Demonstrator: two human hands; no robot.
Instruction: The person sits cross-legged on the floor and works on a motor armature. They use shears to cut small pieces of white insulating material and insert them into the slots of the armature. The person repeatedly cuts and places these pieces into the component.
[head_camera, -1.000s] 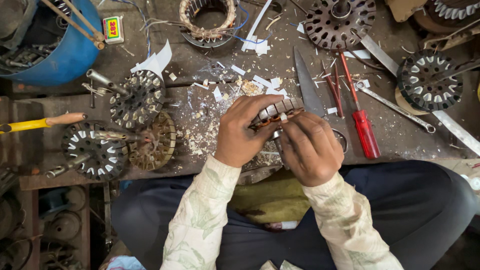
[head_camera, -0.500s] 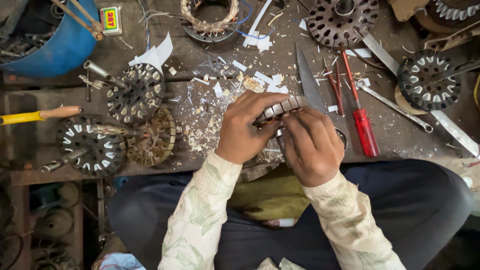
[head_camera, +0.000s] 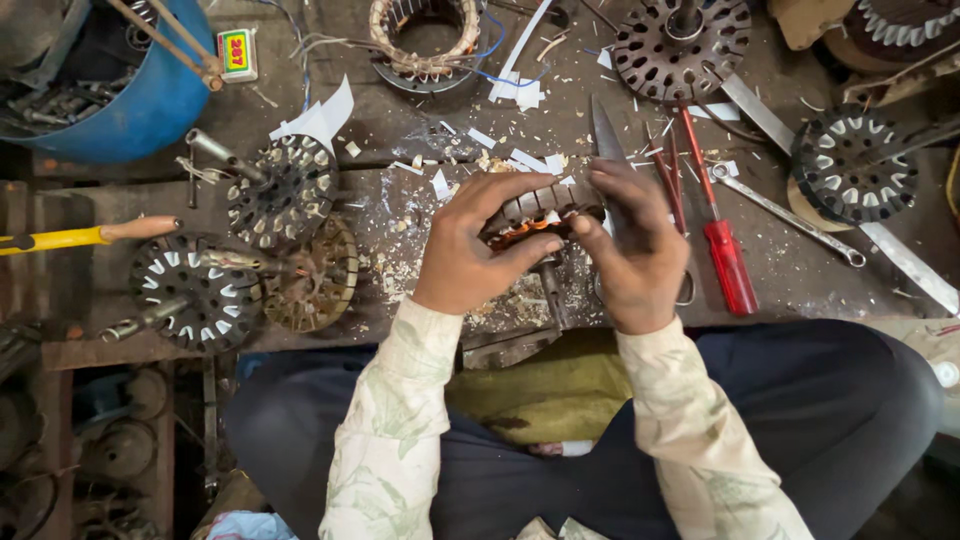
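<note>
Left hand: the left hand curls around a slotted metal motor core, thumb below and fingers arched over its top edge, gripping it.
Right hand: the right hand closes on the same core from the other side, fingertips bent onto its ribbed rim.
Motor core: a round stack of grey steel laminations with narrow slots, orange-copper winding showing beneath; it sits at the middle of the wooden bench, just in front of the person's lap, its shaft pointing down toward them.
Bench surface: dark, worn wood strewn with pale paper scraps and shavings.
Left side: three toothed round rotors on shafts lie clustered together, one brownish; a yellow-shafted tool with a wooden handle lies beside them; a blue tub stands at the far corner.
Right side: a red-handled screwdriver and a steel spanner lie near the right hand; a flat metal blade lies just beyond the fingers.
Far edge: a copper-wound stator ring and a perforated dark disc.
</note>
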